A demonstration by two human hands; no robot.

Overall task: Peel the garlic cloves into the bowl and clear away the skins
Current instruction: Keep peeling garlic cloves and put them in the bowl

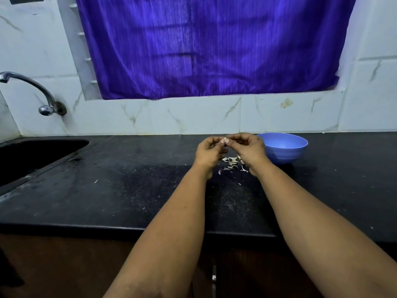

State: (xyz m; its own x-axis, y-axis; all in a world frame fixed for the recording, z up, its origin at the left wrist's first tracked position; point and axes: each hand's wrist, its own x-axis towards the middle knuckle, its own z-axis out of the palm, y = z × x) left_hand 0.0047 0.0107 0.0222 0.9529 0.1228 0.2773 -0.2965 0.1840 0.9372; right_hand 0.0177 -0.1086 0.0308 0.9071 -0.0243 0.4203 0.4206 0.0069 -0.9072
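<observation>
Both hands up over the dark surface: left hand and right hand pinch one garlic clove between fingertips, raised so skins drop beneath; the blue bowl waits just beside the right hand, wrists bent inward.

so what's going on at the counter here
A person is peeling garlic over a black countertop. Both hands are raised together, the left hand and right hand pinching a small garlic clove between their fingertips. A loose pile of papery skins lies on the counter just below the hands. A blue bowl stands just beyond the right hand; what it holds cannot be seen from here. The skins have not been cleared yet.
</observation>
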